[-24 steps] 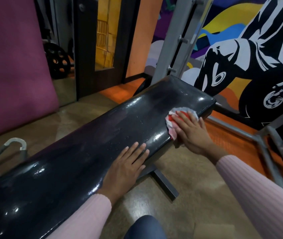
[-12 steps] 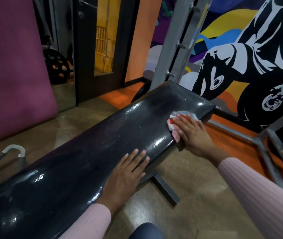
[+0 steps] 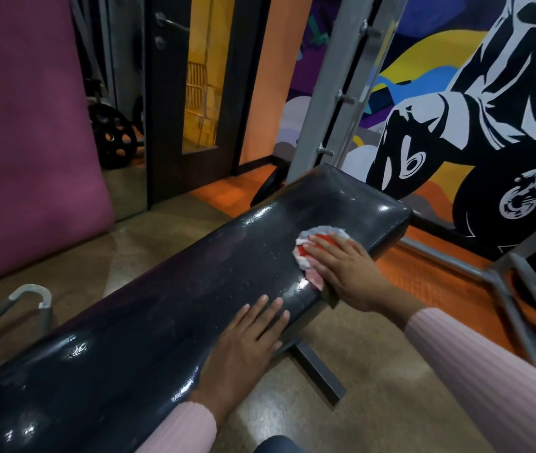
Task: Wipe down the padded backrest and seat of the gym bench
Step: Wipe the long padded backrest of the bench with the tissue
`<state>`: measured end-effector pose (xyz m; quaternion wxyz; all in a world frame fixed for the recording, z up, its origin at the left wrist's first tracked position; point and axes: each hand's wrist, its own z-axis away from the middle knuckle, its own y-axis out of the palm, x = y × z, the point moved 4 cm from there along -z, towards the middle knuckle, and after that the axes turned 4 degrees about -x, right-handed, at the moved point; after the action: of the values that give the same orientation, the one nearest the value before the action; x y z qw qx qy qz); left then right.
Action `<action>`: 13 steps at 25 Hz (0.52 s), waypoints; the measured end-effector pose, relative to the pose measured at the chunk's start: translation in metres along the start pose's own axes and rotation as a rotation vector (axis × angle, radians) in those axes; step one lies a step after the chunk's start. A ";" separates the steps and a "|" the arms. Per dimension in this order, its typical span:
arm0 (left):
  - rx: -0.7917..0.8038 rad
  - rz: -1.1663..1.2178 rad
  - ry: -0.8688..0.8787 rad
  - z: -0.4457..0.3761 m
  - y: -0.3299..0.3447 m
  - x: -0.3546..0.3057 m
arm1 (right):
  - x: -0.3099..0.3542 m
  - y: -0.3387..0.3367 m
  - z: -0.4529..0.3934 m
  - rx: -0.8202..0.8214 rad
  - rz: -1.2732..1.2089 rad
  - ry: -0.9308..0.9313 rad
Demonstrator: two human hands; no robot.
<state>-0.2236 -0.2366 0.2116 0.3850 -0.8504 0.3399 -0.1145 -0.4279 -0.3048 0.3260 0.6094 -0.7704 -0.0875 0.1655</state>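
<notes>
Gym room had a tan floor [image 3: 168,243] with orange matting past it, a big purple mat [image 3: 24,125] leaning on the left and a loud mural [image 3: 456,109] of a black and white lifter on the right wall, with a grey rack post [image 3: 335,83] in front of it. The black padded bench [image 3: 162,315] ran across my view from bottom left up to its far end near that post, shiny and speckled with droplets. From where I was watching, the right hand [image 3: 345,273] lay flat on a red and white cloth [image 3: 312,253], fingers together and stretched out, pressing it onto the pad close to the near edge, not far from the far end. The left hand [image 3: 247,341] rested palm down on the pad nearer to me, fingers slightly spread, holding nothing. Both sleeves were pink ribbed knit. A dark metal foot [image 3: 319,374] of the bench stuck out on the floor below.
</notes>
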 end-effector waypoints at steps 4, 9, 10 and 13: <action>-0.006 0.003 0.001 0.003 0.004 0.003 | -0.032 -0.003 -0.055 -0.032 0.050 0.226; 0.003 0.032 0.001 0.003 0.007 0.001 | 0.047 0.014 -0.058 0.044 0.080 0.034; 0.004 0.048 -0.001 0.002 0.006 0.001 | 0.052 0.013 -0.043 0.045 0.064 -0.036; -0.002 0.075 -0.012 0.001 0.004 0.001 | 0.018 0.002 -0.016 0.008 0.018 -0.051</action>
<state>-0.2244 -0.2389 0.2075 0.3903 -0.8380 0.3694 -0.0946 -0.4059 -0.3134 0.3249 0.6087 -0.7641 -0.0954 0.1910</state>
